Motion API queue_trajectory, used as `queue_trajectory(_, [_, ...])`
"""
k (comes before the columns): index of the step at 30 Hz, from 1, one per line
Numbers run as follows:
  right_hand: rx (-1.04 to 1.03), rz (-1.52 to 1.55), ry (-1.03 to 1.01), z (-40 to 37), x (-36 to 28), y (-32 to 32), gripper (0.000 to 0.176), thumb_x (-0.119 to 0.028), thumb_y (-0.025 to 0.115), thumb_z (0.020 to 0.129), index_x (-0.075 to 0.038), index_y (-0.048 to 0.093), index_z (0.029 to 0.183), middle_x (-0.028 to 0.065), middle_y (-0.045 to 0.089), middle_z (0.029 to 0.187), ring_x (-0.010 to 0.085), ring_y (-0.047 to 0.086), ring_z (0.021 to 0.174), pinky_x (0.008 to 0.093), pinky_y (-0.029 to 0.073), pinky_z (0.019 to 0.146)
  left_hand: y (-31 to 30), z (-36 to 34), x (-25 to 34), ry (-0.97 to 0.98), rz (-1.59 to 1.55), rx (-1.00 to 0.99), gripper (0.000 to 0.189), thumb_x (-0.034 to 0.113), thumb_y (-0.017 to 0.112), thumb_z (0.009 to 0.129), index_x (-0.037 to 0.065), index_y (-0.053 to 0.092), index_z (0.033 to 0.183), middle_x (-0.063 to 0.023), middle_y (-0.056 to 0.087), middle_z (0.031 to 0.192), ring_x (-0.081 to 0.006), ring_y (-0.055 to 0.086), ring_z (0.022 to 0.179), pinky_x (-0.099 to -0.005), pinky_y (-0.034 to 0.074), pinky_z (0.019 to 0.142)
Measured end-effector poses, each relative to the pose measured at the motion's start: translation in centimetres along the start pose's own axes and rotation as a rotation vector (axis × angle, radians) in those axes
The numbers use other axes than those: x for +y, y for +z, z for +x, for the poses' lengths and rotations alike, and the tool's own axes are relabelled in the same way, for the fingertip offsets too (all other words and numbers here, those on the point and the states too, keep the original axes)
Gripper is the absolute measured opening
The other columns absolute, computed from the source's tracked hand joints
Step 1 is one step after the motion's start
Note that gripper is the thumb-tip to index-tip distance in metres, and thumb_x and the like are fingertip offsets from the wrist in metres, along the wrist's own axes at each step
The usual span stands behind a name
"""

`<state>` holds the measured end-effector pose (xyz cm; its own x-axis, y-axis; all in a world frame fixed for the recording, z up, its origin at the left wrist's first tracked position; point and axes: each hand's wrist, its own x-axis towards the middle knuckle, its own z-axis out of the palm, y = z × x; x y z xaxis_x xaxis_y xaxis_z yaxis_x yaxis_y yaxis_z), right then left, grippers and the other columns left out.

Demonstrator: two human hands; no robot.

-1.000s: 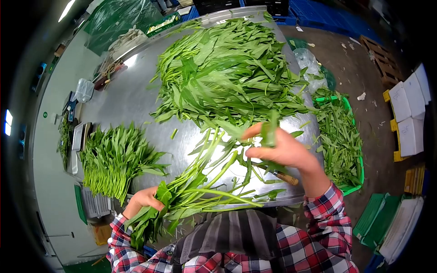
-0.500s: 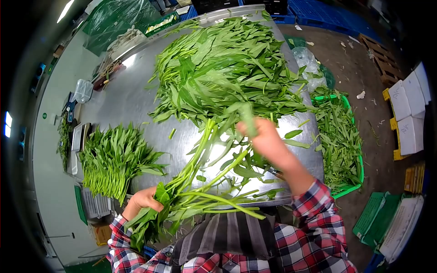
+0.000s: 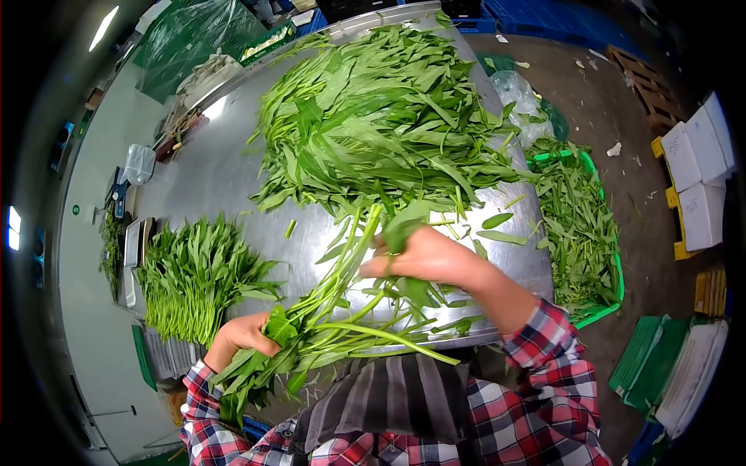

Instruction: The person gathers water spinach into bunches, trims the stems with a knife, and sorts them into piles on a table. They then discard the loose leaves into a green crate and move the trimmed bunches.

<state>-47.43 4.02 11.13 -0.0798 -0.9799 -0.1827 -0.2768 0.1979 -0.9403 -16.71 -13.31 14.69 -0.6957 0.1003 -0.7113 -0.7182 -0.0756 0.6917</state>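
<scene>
- While the left hand [image 3: 247, 335] is closing its grip around a leafy held bunch [image 3: 330, 291], smooth pale-green stalks are fanning out over the counter's near edge, and soft, crumpled leaves are hanging below the fingers.
- The right hand [image 3: 426, 256] is hovering over the counter beside the upper stalks, with a broad, blurred leaf [image 3: 408, 225] showing at its fingers; motion is blurring the grip, so whether it is pinching or spreading cannot be told.
- Shiny, brushed-looking metal is forming the counter [image 3: 311, 233], which is catching white glare and carrying scattered leaves and short cut stems near the right hand.
- A large heap [image 3: 381, 116] of long, pointed leaves is covering the far part, its blades overlapping in a thick mat.
- A smaller pile [image 3: 206, 272] is lying at the left, its slim stalks lining up toward the near edge.
- Crinkled clear plastic [image 3: 138, 163] is resting near the left edge.
- Beyond the right edge, a bright green basket [image 3: 620, 287] is holding loose leaves on a dark, littered floor [image 3: 598, 147].
- White boxes [image 3: 699, 163], a slatted wooden pallet [image 3: 645, 89] and ribbed green and white crates [image 3: 641, 361] are standing farther right.
</scene>
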Motion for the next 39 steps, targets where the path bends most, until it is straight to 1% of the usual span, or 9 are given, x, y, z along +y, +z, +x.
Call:
queue_trajectory(6, [0.261,0.300,-0.100,0.9,2.5,-0.6,0.013,-0.016,0.062,0.077,-0.005,0.063,0.084,0.0011,0.058,0.068,0.0076,0.051,0.055,0.0234,0.040,0.049,0.1,-0.2,0.6,0.025,0.055,0.065,0.041,0.002,0.065,0.066,-0.001,0.055,0.105,0.0019,0.056,0.084,-0.0072,0.049,0.075,-0.0232,0.043,0.067])
queue_trajectory(9, [0.064,0.425,0.234,-1.4,-0.4,-1.9,0.019,-0.028,0.061,0.078,-0.009,0.060,0.074,-0.0023,0.051,0.063,0.0024,0.042,0.050,0.0183,0.029,0.042,0.1,-0.5,0.9,-0.037,0.042,0.086,0.039,0.002,0.064,0.065,-0.001,0.056,0.103,0.0019,0.057,0.080,-0.0074,0.049,0.071,-0.0235,0.042,0.065])
queue_trajectory(10, [-0.058,0.433,0.200,-1.3,-0.3,-0.8,0.025,-0.029,0.062,0.078,-0.004,0.062,0.080,0.0042,0.057,0.066,0.0128,0.054,0.062,0.0286,0.043,0.056,0.0,-0.4,0.7,-0.016,0.032,0.087,0.037,0.002,0.065,0.065,-0.001,0.056,0.102,0.0018,0.057,0.080,-0.0074,0.050,0.071,-0.0236,0.042,0.065])
queue_trajectory(16, [-0.230,0.416,0.008,1.0,-0.9,4.2,0.031,-0.038,0.064,0.079,-0.007,0.058,0.076,0.0009,0.051,0.062,0.0108,0.046,0.050,0.0250,0.036,0.046,1.3,0.7,3.5,-0.013,0.089,0.114,0.036,0.004,0.071,0.064,0.000,0.058,0.098,0.0012,0.059,0.082,-0.0075,0.051,0.073,-0.0238,0.043,0.066])
queue_trajectory(20, [0.058,1.068,0.149,1.3,0.5,0.5,0.020,-0.028,0.062,0.081,-0.010,0.056,0.076,-0.0039,0.050,0.059,0.0044,0.039,0.042,0.0202,0.029,0.038,-0.2,-0.6,1.5,-0.018,0.039,0.212,0.043,0.005,0.072,0.061,0.000,0.057,0.100,0.0008,0.059,0.086,-0.0094,0.052,0.076,-0.0246,0.043,0.069])
queue_trajectory(23, [0.297,1.661,-0.193,0.2,3.7,-5.3,0.021,-0.031,0.057,0.085,-0.011,0.055,0.080,-0.0055,0.049,0.058,0.0023,0.034,0.037,0.0183,0.025,0.034,-0.9,-1.9,-1.0,0.028,-0.062,0.361,0.047,0.006,0.073,0.060,0.000,0.056,0.103,-0.0001,0.059,0.089,-0.0103,0.052,0.078,-0.0252,0.043,0.071])
queue_trajectory(29, [0.375,-0.153,0.090,-1.9,12.1,-6.7,0.030,-0.036,0.057,0.086,-0.006,0.061,0.088,-0.0006,0.057,0.067,0.0045,0.046,0.047,0.0211,0.032,0.041,-1.6,-2.5,-3.9,0.061,-0.131,0.531,0.054,0.009,0.074,0.059,-0.001,0.054,0.109,-0.0017,0.059,0.096,-0.0122,0.054,0.083,-0.0264,0.044,0.075])
queue_trajectory(32, [0.137,0.356,0.073,-3.1,3.5,-4.1,0.027,-0.031,0.061,0.084,-0.005,0.063,0.090,-0.0019,0.054,0.061,0.0027,0.043,0.048,0.0189,0.030,0.041,-1.6,-2.1,-3.6,0.065,-0.122,0.506,0.058,0.010,0.074,0.059,-0.002,0.054,0.112,-0.0026,0.060,0.099,-0.0131,0.054,0.086,-0.0270,0.044,0.077])
queue_trajectory(39, [-0.220,0.185,-0.133,2.0,2.8,3.8,0.032,-0.031,0.066,0.077,-0.004,0.062,0.093,0.0064,0.060,0.074,0.0134,0.053,0.068,0.0284,0.042,0.060,1.0,0.0,2.4,0.029,-0.085,0.355,0.040,0.006,0.072,0.061,0.002,0.057,0.098,0.0004,0.058,0.082,-0.0083,0.053,0.069,-0.0228,0.043,0.062])
